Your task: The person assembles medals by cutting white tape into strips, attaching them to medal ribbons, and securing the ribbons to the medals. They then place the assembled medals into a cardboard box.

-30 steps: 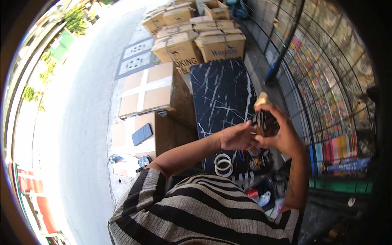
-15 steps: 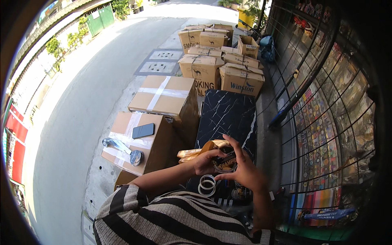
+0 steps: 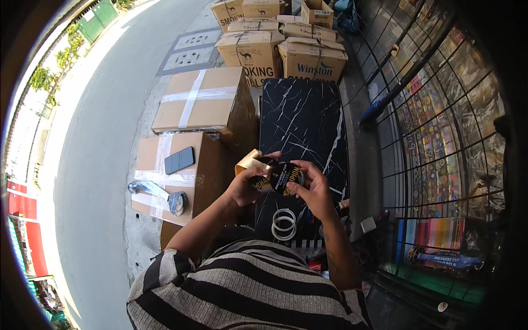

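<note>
Tape (image 3: 284, 177), a dark roll with a printed label, is held in front of the chest, above the black marbled board (image 3: 302, 121), and it is gripped from both sides. Going from left to right, a tape dispenser (image 3: 159, 194) is seen lying on the taped carton (image 3: 165, 170) at the left, and a phone (image 3: 179, 160) lies on the same carton, a little further back. A second sealed carton (image 3: 203, 99) stands behind it. These things are not touched by any hand.

Next, the left hand (image 3: 247, 184) is closed around the left edge of the roll, with the fingers curled narrow on it, and a piece of brown paper or card (image 3: 248, 161) is pressed between this hand and the roll. The right hand (image 3: 313, 184) is placed on the right side of the roll; its fingertips are pinched at the rim, as if the free end of the tape is being searched. Whether an end is already lifted cannot be told.

Below the hands, two white rings (image 3: 284, 224) are lying on the board. At the right a metal grille (image 3: 440, 126) with coloured goods behind it is seen.

As a judgement, the work is at an early point: the roll is picked up, but no strip is seen pulled out.
</note>
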`<state>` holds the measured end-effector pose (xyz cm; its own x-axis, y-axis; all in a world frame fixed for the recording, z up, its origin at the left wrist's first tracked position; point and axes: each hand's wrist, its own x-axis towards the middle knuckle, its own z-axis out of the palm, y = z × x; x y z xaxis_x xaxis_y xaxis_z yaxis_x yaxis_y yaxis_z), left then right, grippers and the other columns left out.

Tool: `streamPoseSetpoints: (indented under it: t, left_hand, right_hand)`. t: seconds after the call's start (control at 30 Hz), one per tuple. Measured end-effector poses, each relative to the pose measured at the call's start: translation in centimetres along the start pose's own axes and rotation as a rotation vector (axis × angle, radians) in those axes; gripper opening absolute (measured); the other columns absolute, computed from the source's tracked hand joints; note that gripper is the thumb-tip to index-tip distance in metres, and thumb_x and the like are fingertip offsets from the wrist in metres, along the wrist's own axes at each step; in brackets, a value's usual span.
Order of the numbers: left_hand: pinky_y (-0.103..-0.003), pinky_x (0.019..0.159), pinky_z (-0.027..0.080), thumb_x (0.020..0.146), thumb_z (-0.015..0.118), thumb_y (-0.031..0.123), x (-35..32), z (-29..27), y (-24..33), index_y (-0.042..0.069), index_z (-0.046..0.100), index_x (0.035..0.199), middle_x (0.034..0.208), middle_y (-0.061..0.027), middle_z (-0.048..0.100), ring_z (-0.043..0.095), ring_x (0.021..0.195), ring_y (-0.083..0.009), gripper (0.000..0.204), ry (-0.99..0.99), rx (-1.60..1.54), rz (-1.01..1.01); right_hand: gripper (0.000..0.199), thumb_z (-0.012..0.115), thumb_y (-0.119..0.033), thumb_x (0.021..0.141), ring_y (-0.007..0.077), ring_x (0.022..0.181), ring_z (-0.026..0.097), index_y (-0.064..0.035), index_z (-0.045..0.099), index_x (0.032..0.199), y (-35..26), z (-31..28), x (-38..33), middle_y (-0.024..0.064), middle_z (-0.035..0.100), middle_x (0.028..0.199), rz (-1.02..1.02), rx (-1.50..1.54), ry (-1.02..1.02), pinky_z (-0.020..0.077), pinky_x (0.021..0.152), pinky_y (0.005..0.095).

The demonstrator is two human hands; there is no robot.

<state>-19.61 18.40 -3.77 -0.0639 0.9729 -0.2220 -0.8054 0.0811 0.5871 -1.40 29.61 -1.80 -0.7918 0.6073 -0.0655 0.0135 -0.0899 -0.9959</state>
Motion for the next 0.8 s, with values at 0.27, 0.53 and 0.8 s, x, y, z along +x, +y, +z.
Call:
streamPoseSetpoints:
  t: [0.27, 0.53, 0.8]
  left_hand:
    - [-0.044, 0.103, 0.045, 0.089, 0.061, 0.019, 6.2, -9.5, 6.4, 0.011, 0.043, 0.140, 0.135, -0.0146, 0.051, 0.053, 0.121, -0.0305, 0.054, 0.042, -0.350, 0.200]
    - [-0.049, 0.102, 0.044, 0.088, 0.061, 0.016, 9.2, -18.8, 5.5, 0.011, 0.041, 0.139, 0.132, -0.0158, 0.053, 0.054, 0.120, -0.0318, 0.055, 0.297, -0.160, 0.371]
    - [-0.050, 0.098, 0.047, 0.089, 0.063, 0.016, 10.6, -24.2, 2.1, 0.015, 0.045, 0.135, 0.131, -0.0139, 0.056, 0.054, 0.120, -0.0320, 0.049, 0.435, -0.264, 0.313]
  right_hand:
    - [0.047, 0.069, -0.002, 0.087, 0.0039, 0.082, 0.058, -0.0026, 0.047, 0.128, 4.1, -5.6, 2.9, 0.0047, 0.066, 0.104, 0.137, 0.171, 0.161, 0.0451, 0.068, 0.0191]
    - [0.043, 0.069, -0.010, 0.089, 0.0043, 0.082, 0.061, -0.0125, 0.052, 0.129, 16.0, -16.1, 9.5, -0.0004, 0.069, 0.098, 0.296, 0.160, 0.380, 0.0446, 0.068, 0.0191]
    - [0.041, 0.064, 0.002, 0.089, 0.0050, 0.079, 0.058, -0.0110, 0.060, 0.128, 23.5, -21.9, 16.2, -0.0001, 0.064, 0.096, 0.234, -0.011, 0.572, 0.0455, 0.066, 0.0200]
